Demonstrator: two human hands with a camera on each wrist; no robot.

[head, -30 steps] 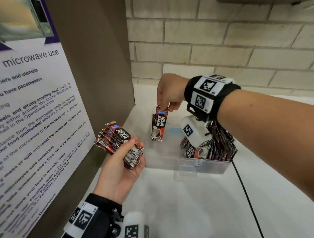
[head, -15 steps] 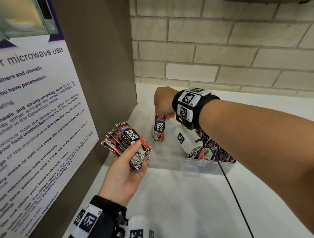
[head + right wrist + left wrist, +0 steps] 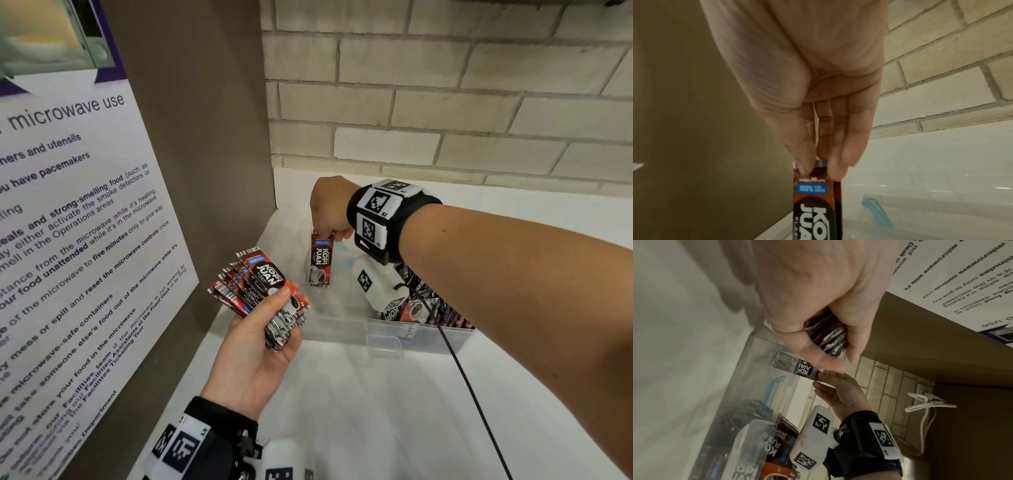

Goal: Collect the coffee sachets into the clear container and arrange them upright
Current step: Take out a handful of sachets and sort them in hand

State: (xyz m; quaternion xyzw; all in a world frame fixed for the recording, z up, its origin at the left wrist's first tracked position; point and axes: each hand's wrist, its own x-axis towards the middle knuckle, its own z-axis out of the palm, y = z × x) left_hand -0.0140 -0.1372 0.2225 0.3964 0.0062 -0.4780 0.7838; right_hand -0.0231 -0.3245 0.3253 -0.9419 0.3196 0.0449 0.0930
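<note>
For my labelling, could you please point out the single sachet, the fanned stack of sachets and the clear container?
single sachet point(image 3: 321, 262), head view, printed front.
stack of sachets point(image 3: 263, 277), head view, top sachet's logo.
clear container point(image 3: 383, 330), head view, near wall.

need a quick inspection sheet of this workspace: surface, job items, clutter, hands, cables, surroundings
Surface: white countertop, bare in front.
Job's things: clear plastic container holding red-and-black coffee sachets at its right end; single red-and-black sachet hanging upright over its left end; fanned sachet stack.
Clutter: nothing seen.
Hands: right hand pinches the single sachet's top; left hand grips the stack.
Cables: black cable from the right wrist; white cable at a wall plate.
Surroundings: cream brick wall; microwave-use poster.
</note>
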